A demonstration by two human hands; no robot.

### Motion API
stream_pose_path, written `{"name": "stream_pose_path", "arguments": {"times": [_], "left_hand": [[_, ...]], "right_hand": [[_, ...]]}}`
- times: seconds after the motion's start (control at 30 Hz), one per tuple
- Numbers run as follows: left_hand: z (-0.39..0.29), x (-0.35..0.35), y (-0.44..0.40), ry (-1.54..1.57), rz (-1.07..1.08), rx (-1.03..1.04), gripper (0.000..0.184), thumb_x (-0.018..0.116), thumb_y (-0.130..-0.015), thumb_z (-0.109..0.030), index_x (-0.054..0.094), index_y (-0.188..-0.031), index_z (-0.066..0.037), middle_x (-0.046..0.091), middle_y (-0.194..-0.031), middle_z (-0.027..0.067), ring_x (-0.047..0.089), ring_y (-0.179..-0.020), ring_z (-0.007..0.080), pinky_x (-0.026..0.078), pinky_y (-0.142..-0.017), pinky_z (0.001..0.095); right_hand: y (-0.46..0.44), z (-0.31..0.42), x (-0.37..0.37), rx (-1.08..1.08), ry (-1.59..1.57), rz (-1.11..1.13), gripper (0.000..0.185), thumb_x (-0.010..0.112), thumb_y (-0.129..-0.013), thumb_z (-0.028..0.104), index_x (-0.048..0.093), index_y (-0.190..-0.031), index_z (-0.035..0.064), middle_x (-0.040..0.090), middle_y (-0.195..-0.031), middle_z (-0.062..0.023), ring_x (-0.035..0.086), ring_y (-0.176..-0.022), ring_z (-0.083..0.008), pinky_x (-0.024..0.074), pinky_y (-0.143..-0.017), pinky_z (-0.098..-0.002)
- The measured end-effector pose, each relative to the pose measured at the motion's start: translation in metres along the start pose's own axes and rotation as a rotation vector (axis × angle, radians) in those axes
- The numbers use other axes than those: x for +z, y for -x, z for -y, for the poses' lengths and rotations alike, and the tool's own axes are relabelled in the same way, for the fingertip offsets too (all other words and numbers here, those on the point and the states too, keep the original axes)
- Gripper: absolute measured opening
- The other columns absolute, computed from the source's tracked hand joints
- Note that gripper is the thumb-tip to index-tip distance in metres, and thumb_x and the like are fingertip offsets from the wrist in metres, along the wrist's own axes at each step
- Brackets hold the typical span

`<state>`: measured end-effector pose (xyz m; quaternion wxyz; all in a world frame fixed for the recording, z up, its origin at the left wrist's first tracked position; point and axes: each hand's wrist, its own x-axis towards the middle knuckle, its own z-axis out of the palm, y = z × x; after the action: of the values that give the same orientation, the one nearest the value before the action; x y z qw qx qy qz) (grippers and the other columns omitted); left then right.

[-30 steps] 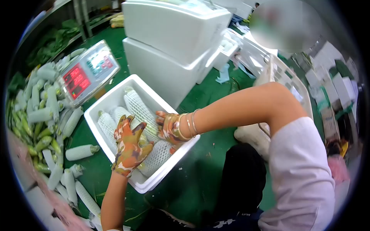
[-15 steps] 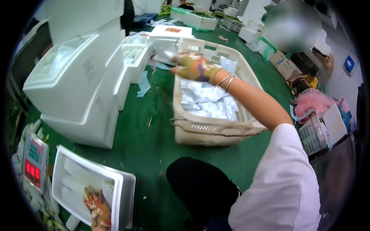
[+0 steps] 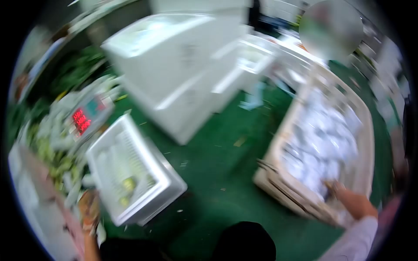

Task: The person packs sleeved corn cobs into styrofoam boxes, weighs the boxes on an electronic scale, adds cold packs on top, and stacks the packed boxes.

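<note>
My left hand (image 3: 89,209), in a stained glove, is beside the near left side of a white foam box (image 3: 174,185). Its fingers are smeared by motion. Pale long vegetables (image 3: 126,187) lie inside the box against a ribbed inner wall. On the right, my right hand (image 3: 337,191) reaches into the near end of a cream plastic crate (image 3: 278,174), down at a heap of silvery-white packets (image 3: 324,135). Blur and the packets obscure its fingertips, so any grip there cannot be made out.
A digital scale (image 3: 89,115) with red digits stands left of the foam box, among heaped pale vegetables (image 3: 52,143). Large stacked foam boxes (image 3: 174,69) rise behind it. A blue scrap (image 3: 252,98) lies on the green floor (image 3: 209,174). A person with a blurred head stands at back right.
The view has swung left, so the boxes and crate appear farther right. My right hand has come down from above the crate into its near end. My left hand has left the foam box's inside.
</note>
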<state>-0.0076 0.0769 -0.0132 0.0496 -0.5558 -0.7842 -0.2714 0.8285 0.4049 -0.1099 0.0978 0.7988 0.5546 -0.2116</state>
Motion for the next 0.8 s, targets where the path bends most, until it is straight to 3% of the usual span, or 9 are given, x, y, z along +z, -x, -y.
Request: {"name": "stream_pose_path", "arguments": {"times": [0.17,0.27,0.37,0.53,0.57,0.6,0.7,0.77,0.8], "left_hand": [[-0.028,0.015,0.009,0.278,-0.021,-0.293,0.006,0.062,-0.081,-0.004,0.065,-0.084,0.0,0.069,-0.083,0.0088,0.066,-0.076,0.0221,0.047,-0.085,0.0289],[-0.035,0.017,-0.001,0.226,0.012,-0.214,0.009,0.063,-0.08,-0.007,0.065,-0.085,0.0,0.069,-0.082,0.0096,0.065,-0.077,0.0215,0.044,-0.09,0.0295],[-0.039,0.023,-0.017,0.261,0.034,-0.076,0.014,0.064,-0.081,-0.011,0.064,-0.089,0.001,0.064,-0.091,0.0122,0.064,-0.077,0.0223,0.05,-0.075,0.03],[-0.047,0.035,-0.068,0.143,0.226,0.027,0.046,0.072,-0.08,-0.024,0.054,-0.116,-0.002,0.055,-0.103,0.0157,0.061,-0.075,0.0254,0.052,-0.067,0.0348],[-0.038,0.051,-0.075,0.112,0.293,0.026,0.062,0.075,-0.078,-0.033,0.048,-0.125,-0.004,0.054,-0.105,0.0176,0.061,-0.085,0.0308,0.051,-0.075,0.0386],[-0.016,0.076,-0.078,0.094,0.428,0.062,0.071,0.073,-0.078,-0.04,0.043,-0.131,-0.004,0.052,-0.108,0.0213,0.057,-0.096,0.0378,0.049,-0.084,0.0422],[-0.062,0.071,-0.086,0.005,0.594,-0.226,0.08,0.069,-0.079,-0.044,0.035,-0.14,-0.004,0.048,-0.123,0.0284,0.049,-0.114,0.0451,0.042,-0.097,0.0446],[-0.025,0.1,-0.066,-0.04,0.472,-0.039,0.081,0.068,-0.081,-0.041,0.033,-0.141,0.0,0.045,-0.132,0.0298,0.044,-0.123,0.0459,0.033,-0.107,0.046],[-0.028,0.094,-0.073,0.015,0.519,0.018,0.081,0.067,-0.081,-0.039,0.033,-0.14,0.005,0.042,-0.136,0.0303,0.04,-0.127,0.0461,0.026,-0.112,0.0472]], "right_hand": [[-0.003,-0.003,-0.012,0.004,-0.08,-0.081,0.029,0.072,-0.074,0.032,0.066,-0.079,0.0039,0.066,-0.076,-0.007,0.062,-0.066,-0.0225,0.0524,-0.063,-0.035],[0.01,-0.006,-0.015,-0.014,-0.171,-0.113,0.027,0.073,-0.073,0.028,0.066,-0.082,0.004,0.066,-0.078,-0.0061,0.062,-0.068,-0.0222,0.0525,-0.063,-0.0344],[0.028,-0.011,-0.024,-0.07,-0.325,-0.139,0.026,0.074,-0.071,0.025,0.065,-0.084,0.0041,0.066,-0.079,-0.0052,0.062,-0.07,-0.0219,0.0527,-0.064,-0.0339],[0.089,-0.023,-0.109,-0.283,-0.669,-0.252,0.027,0.077,-0.069,0.019,0.064,-0.089,0.0042,0.066,-0.081,-0.0036,0.062,-0.074,-0.0214,0.053,-0.064,-0.033],[0.093,-0.041,-0.135,-0.469,-0.684,-0.377,0.036,0.074,-0.075,0.018,0.056,-0.102,0.0021,0.061,-0.078,-0.001,0.058,-0.065,-0.017,0.0486,-0.057,-0.0278],[0.04,-0.156,-0.185,-0.419,-1.28,-0.323,0.039,0.07,-0.081,0.02,0.052,-0.11,0.0002,0.057,-0.077,-0.0007,0.054,-0.061,-0.011,0.0427,-0.052,-0.0217],[0.198,0.013,-0.238,-0.491,-0.555,-0.554,0.047,0.065,-0.084,0.031,0.051,-0.117,0.0,0.054,-0.074,0.0016,0.049,-0.059,-0.007,0.0387,-0.052,-0.019],[0.206,0.069,-0.235,-0.271,-0.323,-0.441,0.056,0.064,-0.084,0.029,0.048,-0.127,-0.0016,0.062,-0.102,-0.0088,0.059,-0.084,-0.0137,0.0468,-0.071,-0.0258],[0.228,0.119,-0.203,-0.345,-0.635,-0.464,0.057,0.063,-0.085,0.026,0.046,-0.13,-0.0031,0.06,-0.112,-0.0109,0.058,-0.089,-0.0144,0.0478,-0.076,-0.0268]]}}
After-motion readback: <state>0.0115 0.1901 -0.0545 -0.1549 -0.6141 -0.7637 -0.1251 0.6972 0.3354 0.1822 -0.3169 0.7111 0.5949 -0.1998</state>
